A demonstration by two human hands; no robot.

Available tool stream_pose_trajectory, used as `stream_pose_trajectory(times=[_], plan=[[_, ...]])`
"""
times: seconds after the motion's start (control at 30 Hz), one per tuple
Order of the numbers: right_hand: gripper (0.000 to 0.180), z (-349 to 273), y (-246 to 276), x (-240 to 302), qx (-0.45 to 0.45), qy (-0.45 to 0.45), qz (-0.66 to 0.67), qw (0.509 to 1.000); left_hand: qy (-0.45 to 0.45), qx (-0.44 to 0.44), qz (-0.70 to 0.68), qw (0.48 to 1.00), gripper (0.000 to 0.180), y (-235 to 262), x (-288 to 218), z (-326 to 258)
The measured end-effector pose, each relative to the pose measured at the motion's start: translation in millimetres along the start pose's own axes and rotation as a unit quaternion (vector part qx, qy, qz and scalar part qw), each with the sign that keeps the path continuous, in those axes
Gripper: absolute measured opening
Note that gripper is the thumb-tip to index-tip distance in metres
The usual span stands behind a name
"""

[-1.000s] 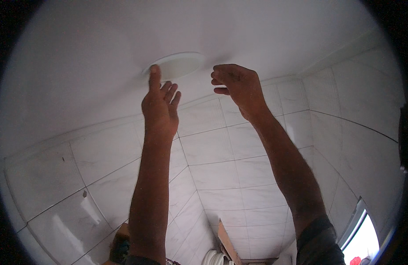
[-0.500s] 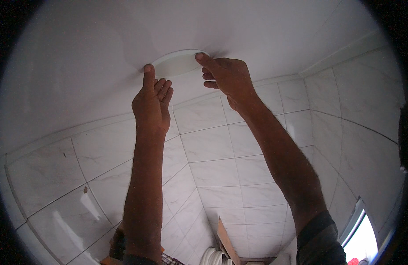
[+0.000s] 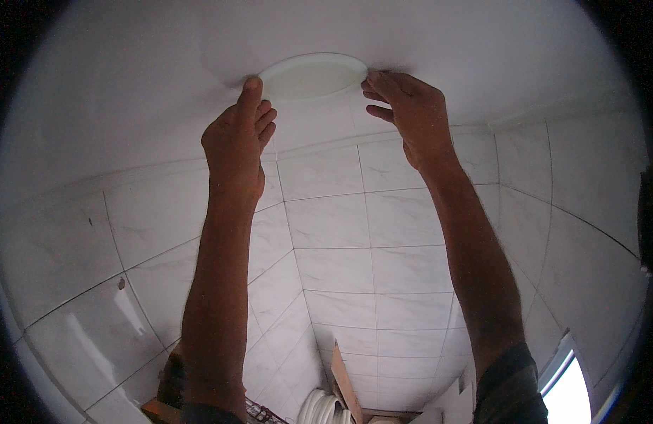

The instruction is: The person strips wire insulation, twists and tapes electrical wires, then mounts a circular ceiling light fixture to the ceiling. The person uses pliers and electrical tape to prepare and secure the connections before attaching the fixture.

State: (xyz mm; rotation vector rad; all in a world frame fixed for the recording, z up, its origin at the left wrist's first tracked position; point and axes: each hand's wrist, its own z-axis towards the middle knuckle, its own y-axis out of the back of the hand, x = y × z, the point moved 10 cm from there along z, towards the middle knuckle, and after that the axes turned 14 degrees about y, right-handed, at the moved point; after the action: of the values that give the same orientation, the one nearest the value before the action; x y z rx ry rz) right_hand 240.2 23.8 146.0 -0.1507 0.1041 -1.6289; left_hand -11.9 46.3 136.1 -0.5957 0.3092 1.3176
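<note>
A round white ceiling light panel [image 3: 314, 76] lies at the white ceiling [image 3: 157, 78], its pale disc facing down; whether it sits fully flush I cannot tell. My left hand [image 3: 234, 138] is raised to its left rim, thumb upright against the edge and the other fingers curled beside it. My right hand [image 3: 415, 113] grips the right rim with thumb and forefinger, its remaining fingers loosely bent below. Both fingertips at the rim are partly hidden. Dark shadows spread on the ceiling beside each hand.
Marbled white wall tiles [image 3: 333, 219] rise to the ceiling on several sides. Low down stand a wooden board [image 3: 346, 381] and a bundle of white tubing or coil [image 3: 322, 408]. A bright window [image 3: 568, 392] is at the lower right, a dark object [image 3: 649, 222] at the right edge.
My right thumb has slid from the panel's face outward to its right rim. The hands are farther apart, and more of the disc shows. The view has shifted slightly, placing the panel higher.
</note>
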Motion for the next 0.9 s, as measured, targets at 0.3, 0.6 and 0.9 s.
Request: stream_pose_trajectory(times=[0.3,0.6,0.9], plan=[[0.018,4,-2,-10,-0.012,0.011,0.024,1.0,-0.023,-0.019,0.063,0.998,0.072,7,-5,8],[0.027,5,-7,5,0.048,0.071,-0.083,0.993,-0.015,-0.017,0.055,0.998,0.078,11,-7,10],[0.032,-7,19,4,0.056,0.017,-0.069,0.996,-0.066,-0.04,0.093,0.993,0.047,29,24,-20]])
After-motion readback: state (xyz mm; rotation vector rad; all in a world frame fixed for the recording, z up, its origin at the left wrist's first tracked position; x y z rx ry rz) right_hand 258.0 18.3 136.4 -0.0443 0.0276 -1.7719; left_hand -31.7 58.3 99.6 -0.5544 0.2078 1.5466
